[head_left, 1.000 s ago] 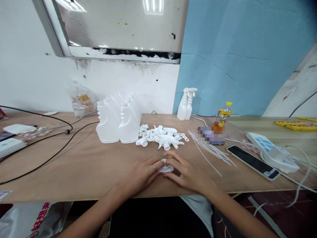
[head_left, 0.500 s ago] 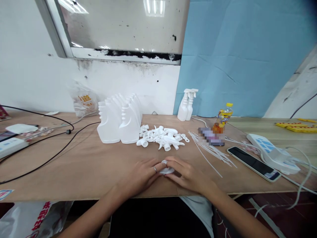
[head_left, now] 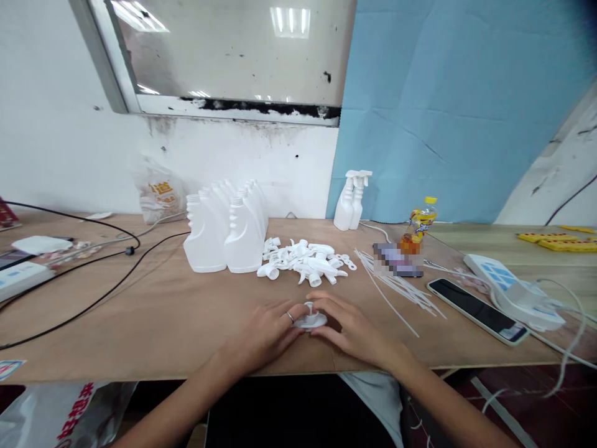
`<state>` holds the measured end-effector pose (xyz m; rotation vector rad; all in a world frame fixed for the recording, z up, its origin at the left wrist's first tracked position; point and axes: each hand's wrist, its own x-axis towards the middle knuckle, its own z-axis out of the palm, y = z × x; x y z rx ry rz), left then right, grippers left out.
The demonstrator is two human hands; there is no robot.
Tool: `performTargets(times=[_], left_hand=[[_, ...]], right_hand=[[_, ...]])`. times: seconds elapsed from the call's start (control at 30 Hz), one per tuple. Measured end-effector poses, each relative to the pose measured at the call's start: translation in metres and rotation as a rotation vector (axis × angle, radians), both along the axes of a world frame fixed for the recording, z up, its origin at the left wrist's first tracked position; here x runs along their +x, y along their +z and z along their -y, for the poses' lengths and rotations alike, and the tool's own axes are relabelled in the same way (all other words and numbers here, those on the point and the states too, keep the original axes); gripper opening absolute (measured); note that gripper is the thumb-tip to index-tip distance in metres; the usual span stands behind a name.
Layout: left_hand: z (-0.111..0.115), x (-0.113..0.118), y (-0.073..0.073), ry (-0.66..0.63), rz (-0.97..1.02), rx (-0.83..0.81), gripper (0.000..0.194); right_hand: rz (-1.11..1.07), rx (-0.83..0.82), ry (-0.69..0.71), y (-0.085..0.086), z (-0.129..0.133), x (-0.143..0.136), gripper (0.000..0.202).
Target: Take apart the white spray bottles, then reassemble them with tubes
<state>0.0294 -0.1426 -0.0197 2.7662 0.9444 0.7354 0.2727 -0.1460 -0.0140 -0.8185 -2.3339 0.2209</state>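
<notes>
A white trigger spray head [head_left: 311, 321] lies on the table between my two hands, partly covered by the fingers. My left hand [head_left: 268, 326] grips its left side with thumb and forefinger; a ring shows on one finger. My right hand [head_left: 347, 320] curves around from the other side, its fingertips on a small upright part of the piece and its thumb low at the right edge. Beyond the hands lies a pile of loose white spray-head parts [head_left: 308, 258]. Rows of white plastic bottles without tops [head_left: 245, 246] stand to the left of that pile.
Two bottles with spray heads [head_left: 347, 205] stand at the wall. Thin white tubes [head_left: 396, 283] lie to the right, near a phone [head_left: 478, 310], a power strip [head_left: 494, 280] and a drink bottle [head_left: 422, 221]. Black cables [head_left: 100, 300] cross the table's left side.
More of the spray head shows between my hands. My right fingers have risen slightly and parted from the left ones. The view has tilted up a little.
</notes>
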Motion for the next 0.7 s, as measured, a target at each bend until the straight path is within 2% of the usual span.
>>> performTargets(times=[0.1, 0.17, 0.27, 0.33, 0.4, 0.47, 0.53, 0.7], left_hand=[[0.0, 0.0, -0.003, 0.042, 0.001, -0.052, 0.029], [0.001, 0.001, -0.003, 0.051, -0.009, -0.091, 0.036], [0.001, 0.001, -0.001, 0.059, -0.012, -0.123, 0.043], [0.001, 0.002, -0.001, 0.07, -0.008, -0.141, 0.043], [0.001, 0.002, -0.001, 0.076, -0.007, -0.148, 0.042], [0.001, 0.002, -0.001, 0.073, -0.002, -0.142, 0.043], [0.001, 0.002, -0.001, 0.071, 0.003, -0.132, 0.043], [0.003, 0.001, -0.001, 0.084, -0.017, -0.132, 0.044]], right_hand=[[-0.043, -0.042, -0.077, 0.012, -0.001, 0.01, 0.037], [-0.047, -0.008, -0.206, 0.019, -0.005, 0.024, 0.03], [0.1, 0.022, -0.497, 0.026, -0.015, 0.053, 0.024], [0.252, -0.034, -0.718, 0.026, -0.021, 0.073, 0.022], [0.405, -0.127, -0.881, 0.023, -0.026, 0.089, 0.019], [0.534, -0.22, -0.941, 0.019, -0.029, 0.098, 0.019], [0.606, -0.274, -0.945, 0.017, -0.033, 0.101, 0.02], [0.607, -0.317, -0.993, 0.017, -0.04, 0.094, 0.025]])
